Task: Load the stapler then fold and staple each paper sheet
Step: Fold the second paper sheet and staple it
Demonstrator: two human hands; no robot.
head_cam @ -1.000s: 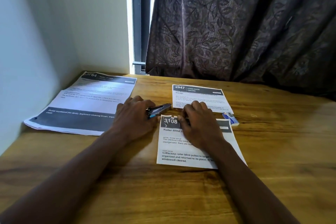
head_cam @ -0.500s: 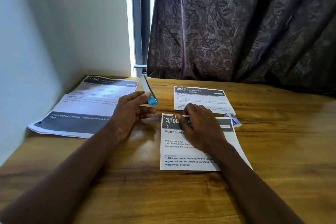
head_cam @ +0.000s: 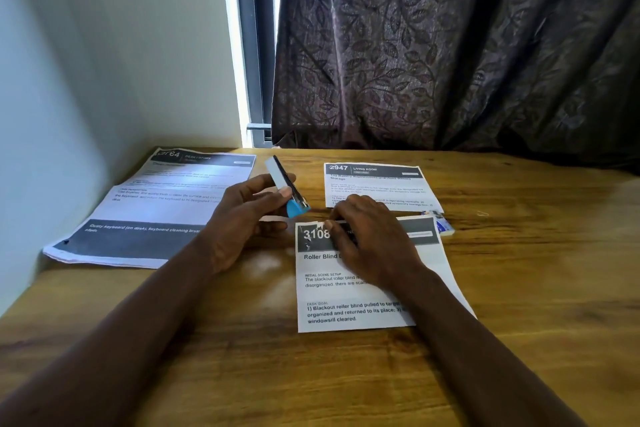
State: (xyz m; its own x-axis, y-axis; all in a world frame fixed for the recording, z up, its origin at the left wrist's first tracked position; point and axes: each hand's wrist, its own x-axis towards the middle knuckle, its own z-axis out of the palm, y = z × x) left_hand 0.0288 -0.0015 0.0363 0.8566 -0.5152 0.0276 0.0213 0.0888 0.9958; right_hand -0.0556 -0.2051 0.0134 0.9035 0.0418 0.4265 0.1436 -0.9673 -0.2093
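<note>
The left hand [head_cam: 242, 215] has lifted the stapler [head_cam: 289, 189] off the folded sheet marked 3108 [head_cam: 353, 288], where it lay against the top edge a second ago, and now holds it tilted in the air between thumb and fingers, blue end down, just above the table [head_cam: 519, 288]. That most likely means a staple has just gone into this sheet's top edge (the torn-looking white flecks beside the number fit that, though no staple can be made out). The right hand [head_cam: 367, 239] stays flat on the sheet, fingers spread over the dark header, pinning it and gripping nothing.

A second folded sheet, 2947 [head_cam: 377, 184], lies just beyond, and an unfolded stack of sheets [head_cam: 156, 211] waits at the left, so folding work appears to remain. A small blue-and-white box [head_cam: 443, 227], perhaps of staples, is half hidden behind the 3108 sheet's far corner. The right hand covers much of the print.
</note>
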